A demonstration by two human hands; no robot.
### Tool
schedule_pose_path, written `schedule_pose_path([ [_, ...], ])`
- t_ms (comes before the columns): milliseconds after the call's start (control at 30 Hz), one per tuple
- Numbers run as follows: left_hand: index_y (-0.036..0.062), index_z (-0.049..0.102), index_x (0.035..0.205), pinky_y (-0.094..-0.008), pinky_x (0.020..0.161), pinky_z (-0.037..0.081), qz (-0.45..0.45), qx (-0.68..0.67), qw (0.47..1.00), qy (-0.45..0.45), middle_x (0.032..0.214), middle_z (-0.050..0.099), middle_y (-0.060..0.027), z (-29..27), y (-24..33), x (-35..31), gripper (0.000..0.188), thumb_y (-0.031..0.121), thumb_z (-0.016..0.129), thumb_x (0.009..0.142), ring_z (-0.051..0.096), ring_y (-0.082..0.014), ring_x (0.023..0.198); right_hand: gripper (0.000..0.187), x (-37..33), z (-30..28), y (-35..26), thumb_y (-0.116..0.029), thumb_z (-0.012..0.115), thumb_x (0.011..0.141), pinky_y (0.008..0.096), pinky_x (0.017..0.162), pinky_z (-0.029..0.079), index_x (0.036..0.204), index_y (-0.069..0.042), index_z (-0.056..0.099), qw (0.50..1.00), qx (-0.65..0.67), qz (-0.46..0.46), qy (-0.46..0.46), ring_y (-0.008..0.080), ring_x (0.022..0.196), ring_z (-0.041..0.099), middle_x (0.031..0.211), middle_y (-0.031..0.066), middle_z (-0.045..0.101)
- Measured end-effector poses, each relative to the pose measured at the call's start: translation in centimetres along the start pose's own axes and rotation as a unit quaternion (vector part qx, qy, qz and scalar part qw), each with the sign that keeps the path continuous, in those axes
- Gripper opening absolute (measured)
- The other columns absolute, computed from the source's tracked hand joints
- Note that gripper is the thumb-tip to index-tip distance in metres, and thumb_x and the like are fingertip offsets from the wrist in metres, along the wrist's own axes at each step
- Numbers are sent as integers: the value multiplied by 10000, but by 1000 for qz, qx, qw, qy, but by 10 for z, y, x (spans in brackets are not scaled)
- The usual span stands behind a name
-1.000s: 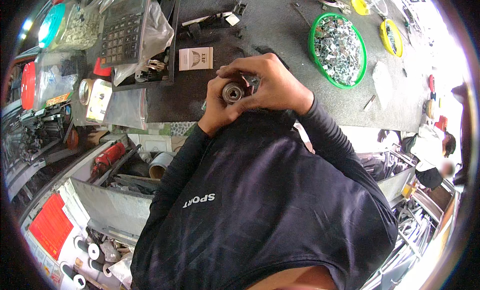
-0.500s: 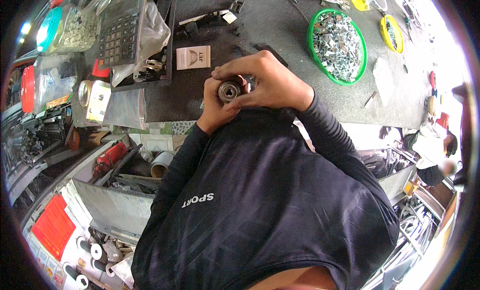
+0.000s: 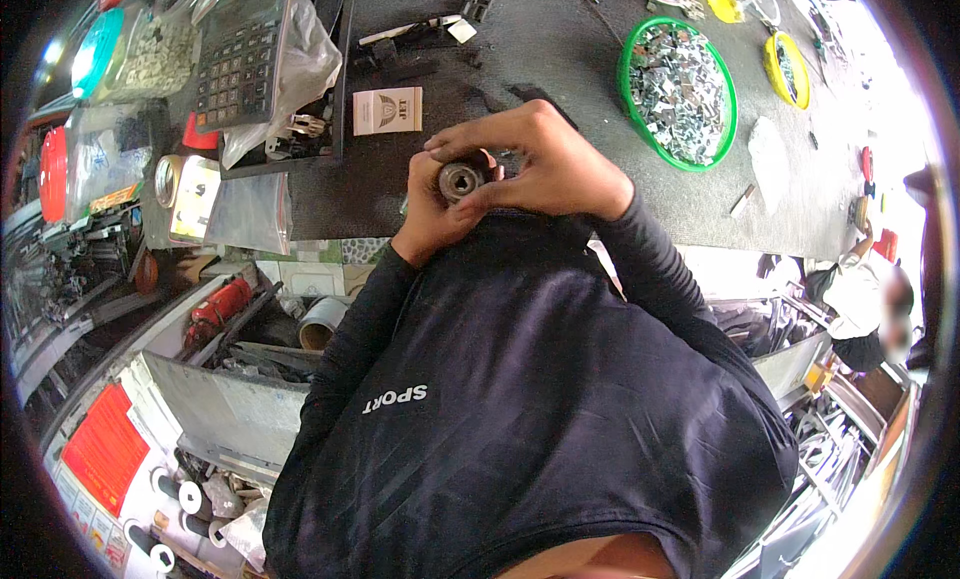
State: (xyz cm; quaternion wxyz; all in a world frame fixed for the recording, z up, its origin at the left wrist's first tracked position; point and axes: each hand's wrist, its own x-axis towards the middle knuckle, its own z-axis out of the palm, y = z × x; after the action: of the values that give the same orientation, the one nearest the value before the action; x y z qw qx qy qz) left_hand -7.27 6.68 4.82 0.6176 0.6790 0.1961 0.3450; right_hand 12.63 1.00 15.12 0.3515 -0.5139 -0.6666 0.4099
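At the near edge of the dark work table, both hands meet around a drill chuck (image 3: 462, 183), a round steel piece with a dark hole in its centre, end-on to the view. My left hand (image 3: 430, 211) is wrapped about its body from the left side. From the right, my right hand (image 3: 550, 162) arches over it, thumb and fingers closed on its rim. The lower part of the chuck is hidden by the hands. Just beyond them lies a small white box (image 3: 387, 111) with dark print.
A green basket (image 3: 625, 74) of small metal clips stands on the table at right, a yellow one (image 3: 801, 98) farther right. At left are a calculator (image 3: 236, 74) on a black tray (image 3: 290, 168) and lidded plastic jars (image 3: 160, 59). Another person (image 3: 858, 294) is at far right.
The centre of the chuck looks slightly turned between the hands, which stay in nearly the same place. The person at far right has shifted a little.
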Motion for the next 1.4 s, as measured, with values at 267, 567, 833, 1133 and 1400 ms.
schedule_pose_path([
  [267,44,764,962,-342,804,600,-27,-28,999,25,924,810,-63,5,-5,-3,276,238,937,870,794,-178,883,565,1,-5,3,-140,962,816,435,1156,591,1331,24,795,999,-9,-40,1,358,1299,783,1418,209,794],
  [567,16,735,1205,-350,874,634,-49,36,998,-7,1139,806,-107,5,-13,-5,402,94,943,869,787,-201,1016,479,1,-5,15,-148,936,894,408,1117,594,1328,-2,797,997,56,-55,-1,312,1321,767,1425,171,798],
  [833,-13,745,1132,-383,759,588,5,74,996,39,921,732,-147,15,59,34,468,176,908,736,745,-249,830,546,-25,-11,-36,-153,1039,797,425,1164,564,1237,34,774,979,2,-42,198,288,1379,699,1447,207,728],
  [1133,-11,742,1137,-413,721,564,153,78,983,64,913,708,-156,21,104,52,563,266,946,691,707,-340,772,544,-31,-35,-70,-264,1009,847,473,1139,567,1218,71,793,966,5,-158,203,359,1316,727,1306,248,779],
  [1400,14,735,1083,-409,699,557,136,87,987,25,901,728,-143,21,118,49,498,252,973,716,718,-340,772,473,-36,-38,-75,-234,965,880,453,1112,571,1248,31,832,966,2,-186,179,343,1297,734,1304,188,797],
])
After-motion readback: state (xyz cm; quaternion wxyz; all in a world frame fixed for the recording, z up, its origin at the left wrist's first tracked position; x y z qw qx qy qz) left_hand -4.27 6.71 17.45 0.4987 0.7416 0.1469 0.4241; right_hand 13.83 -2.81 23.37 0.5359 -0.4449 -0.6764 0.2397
